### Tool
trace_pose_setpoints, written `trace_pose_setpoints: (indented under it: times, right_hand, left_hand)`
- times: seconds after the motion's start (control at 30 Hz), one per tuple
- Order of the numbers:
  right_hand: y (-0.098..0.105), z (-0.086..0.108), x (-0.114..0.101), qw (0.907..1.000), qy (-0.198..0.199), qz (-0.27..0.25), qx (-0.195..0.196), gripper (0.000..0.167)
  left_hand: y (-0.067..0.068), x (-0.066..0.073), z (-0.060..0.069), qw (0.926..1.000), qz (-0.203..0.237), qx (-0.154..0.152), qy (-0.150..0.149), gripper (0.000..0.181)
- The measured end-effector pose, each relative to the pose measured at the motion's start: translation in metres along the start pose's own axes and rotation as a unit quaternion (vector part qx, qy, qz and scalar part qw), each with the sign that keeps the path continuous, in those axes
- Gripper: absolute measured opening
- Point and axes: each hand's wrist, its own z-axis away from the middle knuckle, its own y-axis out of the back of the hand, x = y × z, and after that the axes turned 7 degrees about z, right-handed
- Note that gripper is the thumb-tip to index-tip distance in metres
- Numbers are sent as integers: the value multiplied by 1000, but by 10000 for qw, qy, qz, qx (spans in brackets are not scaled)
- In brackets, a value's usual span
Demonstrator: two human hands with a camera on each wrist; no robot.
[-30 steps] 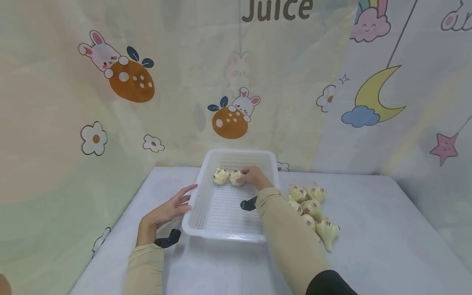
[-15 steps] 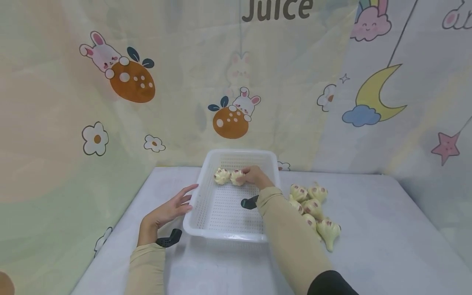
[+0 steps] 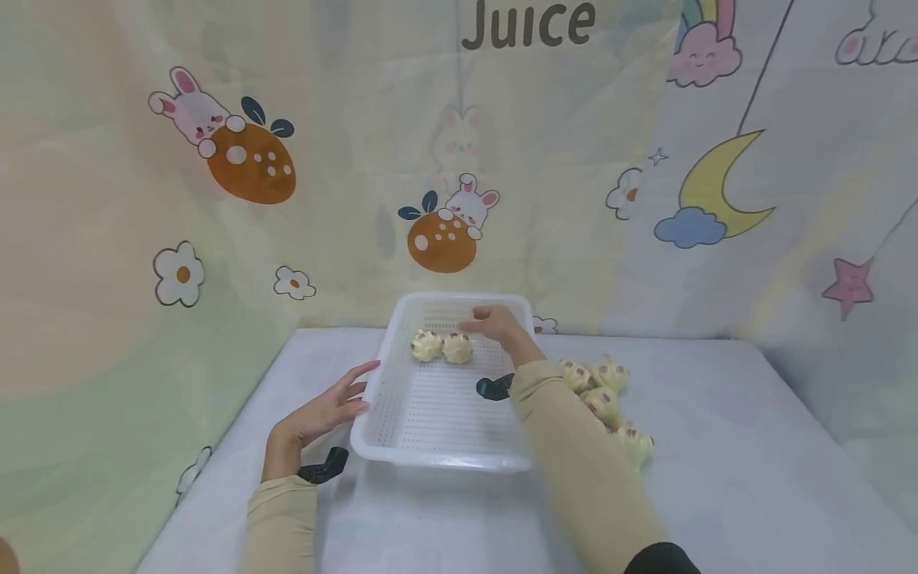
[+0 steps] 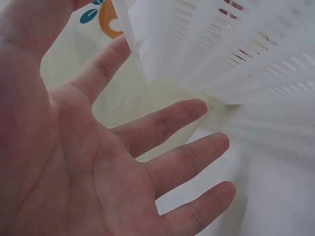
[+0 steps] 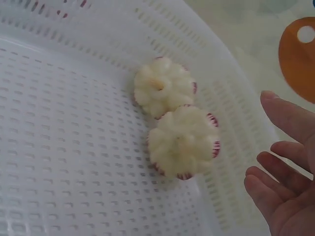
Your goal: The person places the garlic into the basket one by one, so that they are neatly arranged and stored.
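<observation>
Two garlic bulbs, a left one [image 3: 426,345] and a right one [image 3: 457,347], sit side by side near the far end of a white plastic basket [image 3: 369,426]. My right hand [image 3: 498,325] hovers over the basket just beyond the right bulb. It holds nothing, and the right wrist view shows its relaxed fingers [image 5: 268,189] apart from both bulbs. My left hand [image 3: 323,413] is at the basket's left side with spread, fairly straight fingers. In the left wrist view its index finger [image 4: 110,59] touches the basket's rim [image 4: 128,29]; the other fingers stand clear of the wall.
A pile of several garlic bulbs [image 3: 602,405] lies on the white table [image 3: 739,446] right of the basket, partly hidden by my right sleeve [image 3: 581,454]. A printed cloth backdrop [image 3: 344,159] rises behind the table.
My right hand has let go of the right garlic bulb and moved up and slightly right, away from it. Both bulbs stay in the basket. My left hand keeps its place at the rim.
</observation>
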Motion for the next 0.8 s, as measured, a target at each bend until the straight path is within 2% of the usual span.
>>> trace_pose_setpoints:
  times: [0.17,0.33,0.4,0.5,0.57,0.7,0.8]
  right_hand:
    - [26,16,-16,9992,376,-131,28,69]
    - [54,42,-30,9946,1020,151,152,66]
    - [63,54,-31,9933,1119,232,175,65]
    - [76,70,-26,9934,1099,235,215,65]
    - [83,81,-18,9936,1106,59,219,65]
    - [93,103,3,9906,1318,-120,336,63]
    - [100,120,23,9888,1425,-60,436,63]
  left_hand:
    - [1,-2,0,10000,24,-10,-29,68]
    - [1,-3,-2,10000,-34,-36,-16,68]
    - [1,-4,-3,10000,-58,-31,-5,68]
    - [1,-3,-3,10000,-57,-7,-3,69]
    - [2,-3,-2,10000,-52,15,-24,69]
    - [2,-1,-1,10000,-6,-31,-94,68]
    - [1,0,-1,9999,0,-75,-103,68]
